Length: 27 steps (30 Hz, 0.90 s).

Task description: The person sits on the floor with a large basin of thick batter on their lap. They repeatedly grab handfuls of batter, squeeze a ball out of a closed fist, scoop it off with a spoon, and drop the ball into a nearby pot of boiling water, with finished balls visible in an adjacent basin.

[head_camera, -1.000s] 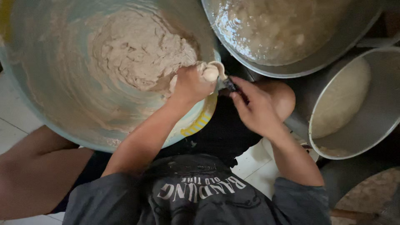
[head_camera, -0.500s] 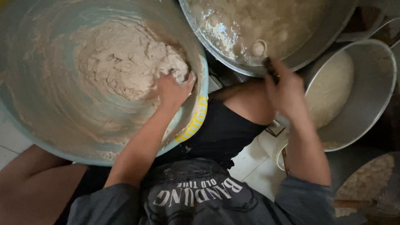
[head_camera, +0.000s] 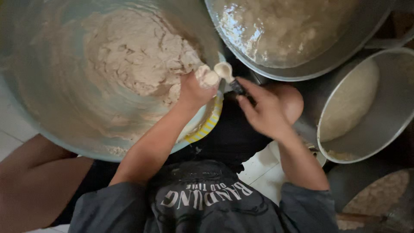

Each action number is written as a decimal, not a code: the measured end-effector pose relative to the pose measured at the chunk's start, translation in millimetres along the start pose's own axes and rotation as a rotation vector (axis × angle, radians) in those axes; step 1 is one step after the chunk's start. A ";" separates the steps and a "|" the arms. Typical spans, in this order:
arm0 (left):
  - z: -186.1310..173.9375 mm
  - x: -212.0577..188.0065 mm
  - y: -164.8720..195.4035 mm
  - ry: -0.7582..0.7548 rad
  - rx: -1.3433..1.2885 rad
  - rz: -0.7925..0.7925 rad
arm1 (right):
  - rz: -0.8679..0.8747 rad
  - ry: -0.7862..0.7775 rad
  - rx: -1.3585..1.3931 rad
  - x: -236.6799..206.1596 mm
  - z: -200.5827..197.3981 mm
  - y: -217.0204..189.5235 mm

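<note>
A big pale-blue basin (head_camera: 39,86) in front of me holds a mound of beige dough (head_camera: 138,51). My left hand (head_camera: 194,90) is at the basin's near rim, closed on a lump of dough (head_camera: 208,77). My right hand (head_camera: 263,110) holds a spoon (head_camera: 227,75) by its dark handle. The spoon's bowl, coated in dough, touches the lump in my left hand. Both hands meet just over the basin's rim, above my knee.
A wide metal pan (head_camera: 327,47) of cloudy, glistening liquid sits at the top right. A steel pot (head_camera: 388,129) with a pale mass stands at the right. Another vessel (head_camera: 379,203) with grainy filling lies at the bottom right. White tiles show below.
My right hand came back from the liquid pan with the spoon to the basin's rim. My left hand lifted out of the dough mound with a lump and met the spoon.
</note>
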<state>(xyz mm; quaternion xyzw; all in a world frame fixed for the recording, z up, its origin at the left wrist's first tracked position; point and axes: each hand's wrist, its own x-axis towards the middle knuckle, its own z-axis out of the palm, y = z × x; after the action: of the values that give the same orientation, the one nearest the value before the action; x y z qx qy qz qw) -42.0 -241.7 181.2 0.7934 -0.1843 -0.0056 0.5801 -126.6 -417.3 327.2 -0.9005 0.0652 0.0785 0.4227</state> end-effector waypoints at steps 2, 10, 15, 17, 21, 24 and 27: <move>4.5 -3.3 -3.7 -0.070 0.042 -0.067 | -0.060 -0.016 0.009 0.8 10.3 -7.2; -9.0 24.6 -53.5 -0.298 0.643 -0.223 | 0.477 -0.265 0.515 16.0 2.6 15.3; -27.8 34.6 -72.6 -0.433 0.824 -0.432 | 0.208 0.033 -0.089 30.5 -45.0 42.5; -29.5 25.1 -64.0 -0.318 0.500 -0.537 | 0.097 0.141 -0.313 43.8 -56.4 54.6; -26.1 12.3 -37.3 -0.205 0.031 -0.551 | 0.205 0.200 -0.544 57.4 -60.9 67.1; -15.1 12.6 -20.9 -0.199 0.161 -0.377 | 0.150 0.197 -0.478 58.3 -63.8 69.0; -4.8 16.5 -13.2 -0.291 0.235 -0.302 | 0.284 0.231 -0.454 51.2 -68.0 67.2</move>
<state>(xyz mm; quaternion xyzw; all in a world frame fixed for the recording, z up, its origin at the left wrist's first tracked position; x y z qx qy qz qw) -21.8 -238.8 174.0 0.8648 -0.1445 -0.1851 0.4438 -82.9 -515.0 309.5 -0.9569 0.2188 0.0465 0.1850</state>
